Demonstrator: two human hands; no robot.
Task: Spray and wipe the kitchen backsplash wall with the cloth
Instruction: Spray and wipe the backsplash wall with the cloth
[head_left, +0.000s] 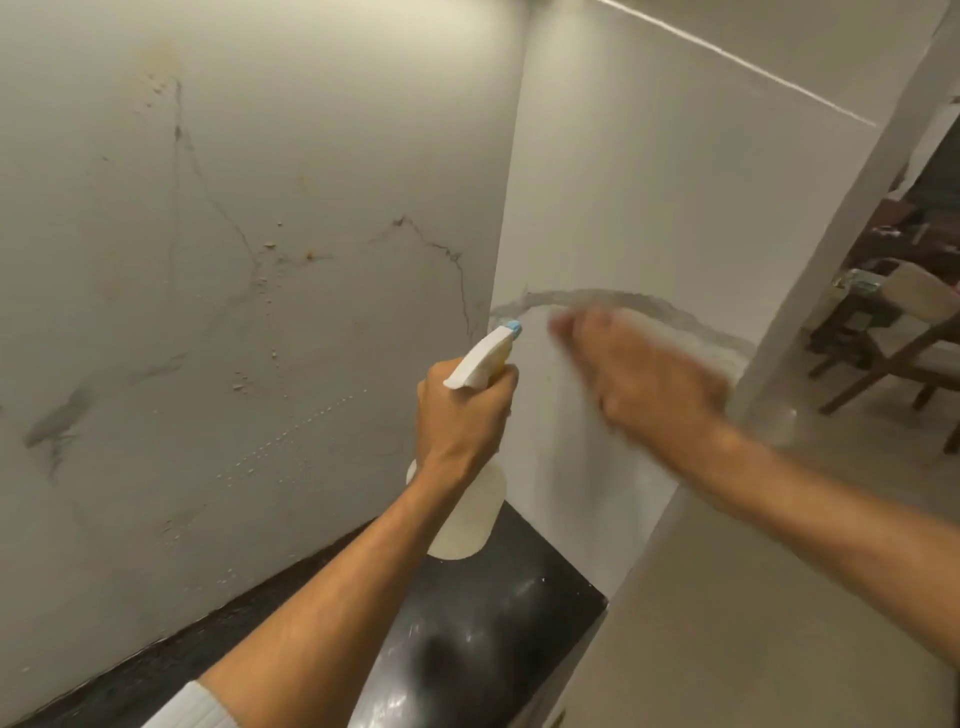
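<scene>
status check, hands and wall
Left hand grips spray bottle. Right hand blurred against backsplash wall, cloth not visible. Nothing blocking.
</scene>
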